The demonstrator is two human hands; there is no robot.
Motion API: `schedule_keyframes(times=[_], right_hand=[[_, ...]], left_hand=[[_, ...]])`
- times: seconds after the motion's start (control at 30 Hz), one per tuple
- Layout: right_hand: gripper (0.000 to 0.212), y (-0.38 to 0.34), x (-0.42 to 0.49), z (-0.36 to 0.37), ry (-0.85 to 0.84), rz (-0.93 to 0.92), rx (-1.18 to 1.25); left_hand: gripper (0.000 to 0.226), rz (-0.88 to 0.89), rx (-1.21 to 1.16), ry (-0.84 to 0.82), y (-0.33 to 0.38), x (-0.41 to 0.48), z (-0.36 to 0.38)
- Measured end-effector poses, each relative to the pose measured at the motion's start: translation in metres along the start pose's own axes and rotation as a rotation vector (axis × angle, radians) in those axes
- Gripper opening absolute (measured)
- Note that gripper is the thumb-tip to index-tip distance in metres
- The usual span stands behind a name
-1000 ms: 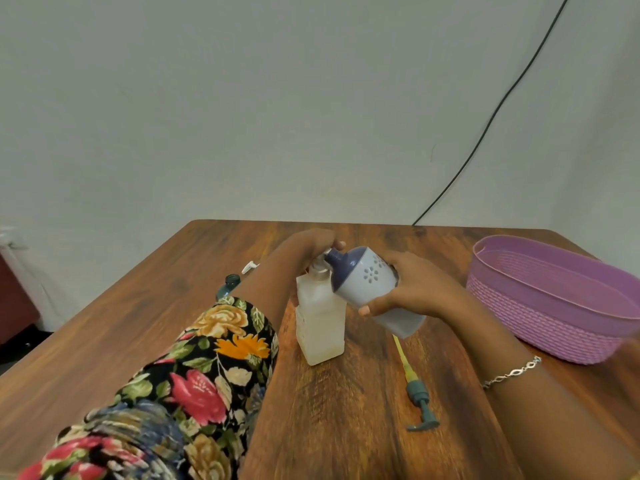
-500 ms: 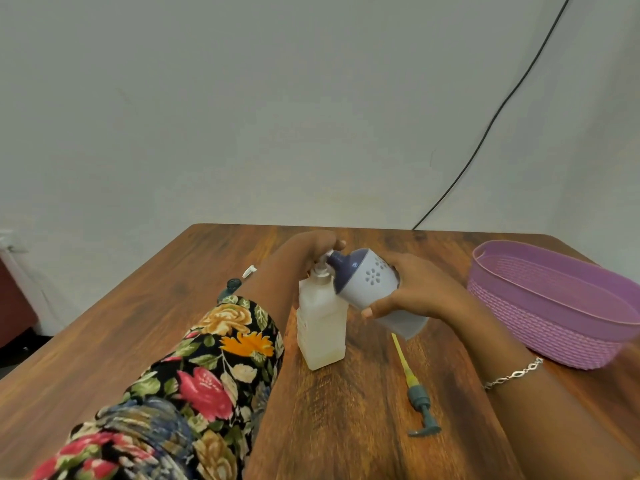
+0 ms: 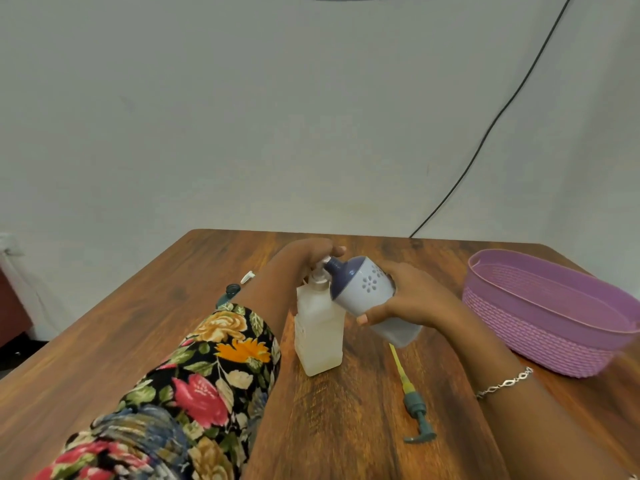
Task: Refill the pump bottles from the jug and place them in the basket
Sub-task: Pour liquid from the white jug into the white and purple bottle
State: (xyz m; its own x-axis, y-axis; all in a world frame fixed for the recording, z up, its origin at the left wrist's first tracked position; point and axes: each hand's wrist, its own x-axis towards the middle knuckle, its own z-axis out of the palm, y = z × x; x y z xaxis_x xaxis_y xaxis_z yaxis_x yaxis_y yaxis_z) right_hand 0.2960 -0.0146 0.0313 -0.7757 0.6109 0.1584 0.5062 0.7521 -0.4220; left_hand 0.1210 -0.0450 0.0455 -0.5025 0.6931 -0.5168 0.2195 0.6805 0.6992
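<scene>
Translucent plastic pump bottle [image 3: 318, 337], square-bodied, upright on the wooden worktop [image 3: 138, 323], mouth open and pump out. Step in hand, by judgement: the refill pour itself. Jug [image 3: 367, 292], pale grey body with a dark blue spouted top, tipped toward the person's left, its spout meeting the bottle's mouth. Right grip [image 3: 415, 299]: fingers and thumb wrapped round the jug's middle, carrying it clear of the worktop. Left grip [image 3: 304, 261]: curled about the bottle's neck just under the spout, steadying it; the fingers themselves are partly hidden behind the neck. Liquid level inside the bottle: cannot be told through the cloudy wall. Pump head [image 3: 415, 407], teal with a yellow dip tube, lying flat on the worktop near the bottle's base, below the right forearm. Purple woven basket [image 3: 519, 317] well apart to the right, nothing seen inside from this angle. A small teal cap [image 3: 231, 292] beyond the left forearm. Next move calls for: righting the jug without dribbling, setting it down, then threading the dip tube back into the mouth and screwing the pump tight before the bottle goes across to the basket.
</scene>
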Motion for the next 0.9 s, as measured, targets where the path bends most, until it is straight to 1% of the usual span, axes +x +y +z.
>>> schedule_keyframes(times=[0.03,0.1,0.13,0.17,0.2,0.27,0.37,0.4,0.43,0.47,0.53,0.57,0.63,0.7,0.77,0.83,0.9], right_hand=[[0.061,-0.001,0.0,-0.001,0.006,0.003,-0.01],[0.062,-0.002,-0.001,0.0,0.007,0.004,-0.015],[0.062,-0.002,-0.001,0.002,0.001,0.005,-0.011],[0.062,-0.002,-0.002,0.003,-0.007,0.008,-0.007],[0.062,-0.002,-0.002,0.005,-0.012,0.011,-0.004],[0.063,-0.002,-0.003,0.006,-0.016,0.016,-0.005],[0.063,-0.002,-0.005,0.007,-0.01,0.024,0.009],[0.063,-0.003,-0.006,0.006,-0.012,0.025,0.017],[0.062,-0.004,-0.006,0.006,-0.012,0.026,0.026],[0.062,-0.005,-0.006,0.004,-0.008,0.027,0.033],[0.062,-0.006,-0.006,0.001,-0.009,0.035,0.022],[0.063,-0.006,-0.006,-0.001,-0.01,0.04,0.006],[0.064,-0.005,-0.006,-0.002,-0.002,0.044,-0.028],[0.064,-0.004,-0.007,0.0,-0.002,0.045,-0.045],[0.064,-0.004,-0.007,0.003,-0.012,0.053,-0.043],[0.064,-0.003,-0.007,0.006,-0.013,0.055,-0.04],[0.063,-0.003,-0.008,0.007,-0.002,0.051,-0.041]], left_hand=[[0.059,0.007,-0.012,-0.013,0.0,0.0,0.0],[0.037,0.079,0.041,-0.004,0.0,0.0,0.002],[0.028,0.139,0.126,0.012,-0.001,0.0,0.004],[0.027,0.196,0.21,0.041,-0.003,0.002,0.005],[0.031,0.219,0.281,0.074,-0.003,0.002,0.006],[0.038,0.22,0.26,0.128,-0.004,0.003,0.007],[0.037,0.239,0.279,0.106,-0.003,0.002,0.006],[0.035,0.256,0.245,0.077,-0.003,0.002,0.005],[0.034,0.247,0.149,0.05,-0.003,0.001,0.003],[0.034,0.194,0.042,0.032,-0.002,-0.002,0.002],[0.04,0.134,-0.033,-0.008,-0.002,-0.001,0.0],[0.038,0.13,-0.047,-0.014,-0.001,-0.001,0.001],[0.029,0.143,-0.028,0.005,-0.001,0.001,0.003],[0.026,0.155,0.003,0.007,-0.002,0.005,0.007],[0.022,0.224,0.133,0.026,-0.004,0.007,0.009],[0.03,0.26,0.307,0.084,-0.004,0.008,0.011],[0.03,0.24,0.285,0.1,-0.003,0.006,0.011]])
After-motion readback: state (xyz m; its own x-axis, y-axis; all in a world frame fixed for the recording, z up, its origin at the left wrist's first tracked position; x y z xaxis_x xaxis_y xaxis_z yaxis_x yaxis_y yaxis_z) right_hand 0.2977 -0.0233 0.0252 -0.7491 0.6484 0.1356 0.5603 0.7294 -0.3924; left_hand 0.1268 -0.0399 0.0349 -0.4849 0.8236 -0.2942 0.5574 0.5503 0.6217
